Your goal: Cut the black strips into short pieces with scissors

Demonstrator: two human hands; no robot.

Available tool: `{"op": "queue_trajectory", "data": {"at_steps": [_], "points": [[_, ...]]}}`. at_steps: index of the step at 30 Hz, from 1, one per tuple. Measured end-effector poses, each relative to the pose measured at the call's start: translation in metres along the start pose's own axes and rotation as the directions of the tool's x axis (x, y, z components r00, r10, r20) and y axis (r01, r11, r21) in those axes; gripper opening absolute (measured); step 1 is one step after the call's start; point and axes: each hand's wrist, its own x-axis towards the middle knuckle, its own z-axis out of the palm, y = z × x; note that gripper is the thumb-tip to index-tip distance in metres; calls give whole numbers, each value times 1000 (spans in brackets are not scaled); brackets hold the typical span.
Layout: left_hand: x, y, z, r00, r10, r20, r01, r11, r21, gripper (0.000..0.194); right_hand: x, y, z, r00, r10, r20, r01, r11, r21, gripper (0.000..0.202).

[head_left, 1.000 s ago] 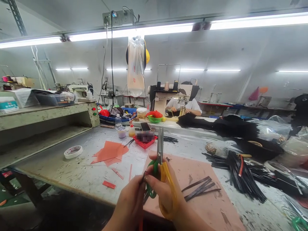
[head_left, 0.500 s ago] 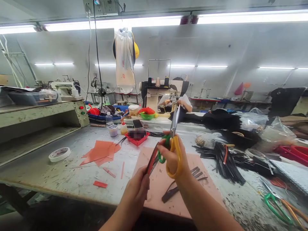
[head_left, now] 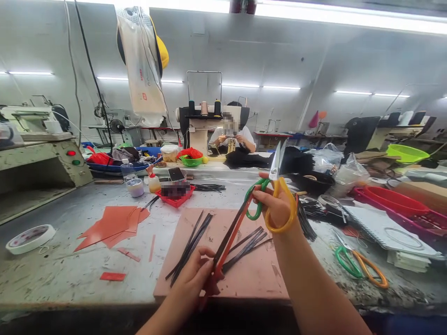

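Observation:
My right hand (head_left: 279, 209) is closed around scissors (head_left: 275, 171) with one green and one yellow handle, blades pointing up and away. Its thumb and fingertips also pinch the upper end of a thin black and red strip (head_left: 233, 228). Lower down, my left hand (head_left: 195, 274) grips the other end of that strip, which stretches slanting between both hands. Beneath it is a pinkish board (head_left: 258, 281) on the table. Several narrow black strips (head_left: 191, 246) lie on the board's left part, and more dark strips (head_left: 249, 246) lie behind my hands.
Orange sheets (head_left: 110, 225), a red scrap (head_left: 112, 276) and a tape roll (head_left: 30, 238) lie left. A red tray (head_left: 177, 197) stands behind the board. Other scissors (head_left: 361, 265) and a spiral notebook (head_left: 380, 228) lie right. A co-worker (head_left: 247, 137) sits at a sewing machine opposite.
The view has turned right. My hands have moved further apart, so more of the strip shows between them. Black strips on the board's left part are now uncovered.

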Motion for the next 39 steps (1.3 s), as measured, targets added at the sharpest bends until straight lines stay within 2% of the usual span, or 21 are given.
{"op": "queue_trajectory", "data": {"at_steps": [3,6,8,10,14,19,21,23,28,31,35,39], "points": [[1,4,-2,999,44,8,-44,998,39,28,-3,-9,1,999,18,47,-20,999,43,47],[0,3,-7,973,221,-68,-205,960,192,25,-9,-17,14,991,12,130,-17,999,33,45],[-3,1,-13,907,392,-151,-332,889,315,19,-14,-23,27,980,-1,197,-5,1000,29,44],[-8,-2,-20,828,508,-236,-393,827,401,13,-19,-29,44,965,-25,262,15,999,39,43],[-23,-2,-38,716,596,-363,-396,775,492,12,-29,-37,78,920,-99,378,80,995,64,39],[-47,8,-58,490,759,-429,-437,639,633,9,-46,-39,115,862,-231,451,196,973,123,38],[-57,11,-62,447,767,-461,-426,636,644,9,-54,-39,127,830,-261,493,221,965,138,37],[-66,13,-65,425,729,-537,-408,684,605,12,-60,-39,138,802,-272,531,240,962,130,36],[-81,8,-75,410,641,-648,-428,763,484,18,-71,-41,159,760,-288,582,285,953,100,35],[-86,6,-79,440,598,-670,-422,797,433,23,-76,-41,166,760,-273,590,274,958,91,35],[-93,11,-79,541,516,-664,-449,845,291,23,-78,-40,169,761,-263,593,268,960,82,35],[-96,16,-82,689,414,-595,-500,865,22,27,-77,-38,169,760,-266,593,276,958,76,36]]}}
